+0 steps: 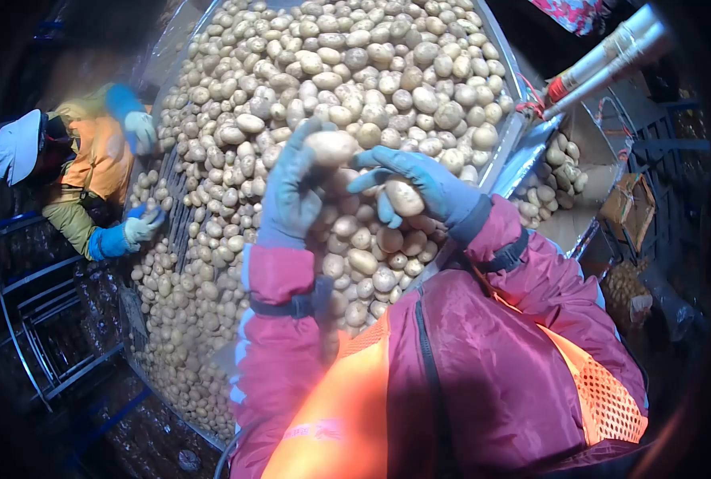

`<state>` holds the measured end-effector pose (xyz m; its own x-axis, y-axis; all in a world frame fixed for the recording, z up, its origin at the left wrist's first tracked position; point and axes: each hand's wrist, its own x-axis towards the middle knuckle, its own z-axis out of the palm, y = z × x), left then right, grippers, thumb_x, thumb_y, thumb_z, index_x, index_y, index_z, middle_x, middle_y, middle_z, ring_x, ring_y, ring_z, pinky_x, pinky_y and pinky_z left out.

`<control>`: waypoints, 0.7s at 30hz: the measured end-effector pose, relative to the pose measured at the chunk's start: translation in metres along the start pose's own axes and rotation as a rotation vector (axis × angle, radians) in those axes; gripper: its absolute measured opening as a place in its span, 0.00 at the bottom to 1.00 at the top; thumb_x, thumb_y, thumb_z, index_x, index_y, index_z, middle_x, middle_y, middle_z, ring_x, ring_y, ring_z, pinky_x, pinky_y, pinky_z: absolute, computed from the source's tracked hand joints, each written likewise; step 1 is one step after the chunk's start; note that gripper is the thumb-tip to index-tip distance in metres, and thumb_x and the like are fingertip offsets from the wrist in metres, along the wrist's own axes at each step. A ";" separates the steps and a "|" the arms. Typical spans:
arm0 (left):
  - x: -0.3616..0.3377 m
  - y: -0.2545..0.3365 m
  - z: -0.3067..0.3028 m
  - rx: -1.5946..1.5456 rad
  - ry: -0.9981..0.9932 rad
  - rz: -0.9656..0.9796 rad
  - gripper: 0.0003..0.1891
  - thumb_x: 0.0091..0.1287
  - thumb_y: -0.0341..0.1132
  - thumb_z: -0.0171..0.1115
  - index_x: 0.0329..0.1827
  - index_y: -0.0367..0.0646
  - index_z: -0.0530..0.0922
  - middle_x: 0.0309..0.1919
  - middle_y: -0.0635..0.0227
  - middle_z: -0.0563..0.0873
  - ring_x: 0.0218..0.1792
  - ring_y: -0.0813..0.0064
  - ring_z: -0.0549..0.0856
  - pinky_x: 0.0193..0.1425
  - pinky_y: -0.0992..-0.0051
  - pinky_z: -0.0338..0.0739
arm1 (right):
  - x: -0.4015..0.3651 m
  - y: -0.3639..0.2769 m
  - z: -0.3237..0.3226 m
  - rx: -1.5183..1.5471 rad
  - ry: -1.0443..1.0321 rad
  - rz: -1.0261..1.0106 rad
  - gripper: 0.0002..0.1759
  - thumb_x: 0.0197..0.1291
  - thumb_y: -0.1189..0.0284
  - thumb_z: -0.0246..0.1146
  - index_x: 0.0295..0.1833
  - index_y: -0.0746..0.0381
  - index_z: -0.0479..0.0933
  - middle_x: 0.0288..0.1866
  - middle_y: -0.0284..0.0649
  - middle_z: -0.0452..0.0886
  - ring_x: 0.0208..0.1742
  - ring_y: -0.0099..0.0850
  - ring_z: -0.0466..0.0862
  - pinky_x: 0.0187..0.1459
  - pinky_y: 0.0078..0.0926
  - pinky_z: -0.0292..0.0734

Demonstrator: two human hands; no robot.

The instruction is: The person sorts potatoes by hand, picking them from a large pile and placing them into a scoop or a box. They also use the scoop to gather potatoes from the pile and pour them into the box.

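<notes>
I see my left hand [291, 191] in a blue glove near the middle of the frame. Its fingers are closed around a pale potato [331, 146], which it holds up by the fingertips. My right hand [423, 188] is just beside it, a bit to the right, also in a blue glove. It is closed around a tan potato [403, 197], with the fingers curled over the top of it. The two hands are near each other but do not touch. Both are above the surface [505, 140], a long metal tray that runs from the top of the frame down to the lower left. It is full of a heap of potatoes [355, 64]. My pink sleeves and orange vest fill the bottom of the frame. At the left of the frame a co-worker [92, 168] in an orange vest and a white cap [16, 148] has both gloved hands on the potatoes at the edge. At the right, a smaller bin [551, 188] holds more potatoes.
</notes>
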<state>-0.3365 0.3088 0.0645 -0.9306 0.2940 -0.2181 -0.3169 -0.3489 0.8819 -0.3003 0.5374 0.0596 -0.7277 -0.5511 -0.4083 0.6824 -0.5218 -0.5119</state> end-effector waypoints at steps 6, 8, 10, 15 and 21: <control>-0.060 -0.029 0.058 0.318 -0.025 -0.104 0.33 0.70 0.31 0.65 0.79 0.36 0.68 0.75 0.62 0.73 0.71 0.73 0.74 0.74 0.74 0.69 | -0.023 0.013 -0.019 -0.229 0.072 -0.041 0.21 0.76 0.58 0.60 0.61 0.63 0.79 0.50 0.36 0.85 0.44 0.24 0.83 0.43 0.24 0.80; -0.063 -0.026 0.045 0.506 -0.054 -0.135 0.30 0.71 0.35 0.67 0.76 0.40 0.73 0.66 0.65 0.81 0.58 0.78 0.81 0.64 0.76 0.76 | -0.053 0.004 -0.020 -0.233 0.075 -0.024 0.20 0.75 0.59 0.60 0.60 0.63 0.80 0.49 0.35 0.84 0.45 0.24 0.83 0.44 0.24 0.80; -0.052 -0.010 0.037 0.541 0.082 -0.166 0.26 0.72 0.40 0.68 0.71 0.43 0.79 0.58 0.68 0.86 0.51 0.80 0.83 0.60 0.77 0.77 | -0.064 0.009 -0.033 -0.295 0.096 -0.157 0.19 0.73 0.60 0.61 0.56 0.64 0.81 0.46 0.34 0.84 0.46 0.23 0.83 0.46 0.23 0.79; 0.054 -0.016 -0.067 0.889 0.287 0.190 0.25 0.74 0.43 0.64 0.67 0.33 0.79 0.59 0.52 0.87 0.59 0.64 0.86 0.64 0.69 0.79 | -0.086 0.006 -0.065 -0.311 0.137 -0.208 0.19 0.73 0.60 0.61 0.57 0.63 0.81 0.46 0.37 0.86 0.44 0.25 0.85 0.42 0.21 0.81; 0.121 -0.061 -0.110 1.644 0.227 0.228 0.21 0.67 0.49 0.63 0.55 0.45 0.87 0.49 0.46 0.88 0.52 0.47 0.87 0.59 0.55 0.80 | -0.116 0.012 -0.087 -0.116 0.195 -0.274 0.26 0.70 0.64 0.67 0.68 0.64 0.75 0.49 0.39 0.86 0.37 0.27 0.86 0.36 0.25 0.84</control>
<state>-0.4497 0.2674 -0.0617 -0.9797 0.1952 0.0452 0.1988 0.9191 0.3403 -0.2137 0.6523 0.0352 -0.8899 -0.2604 -0.3745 0.4555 -0.5493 -0.7006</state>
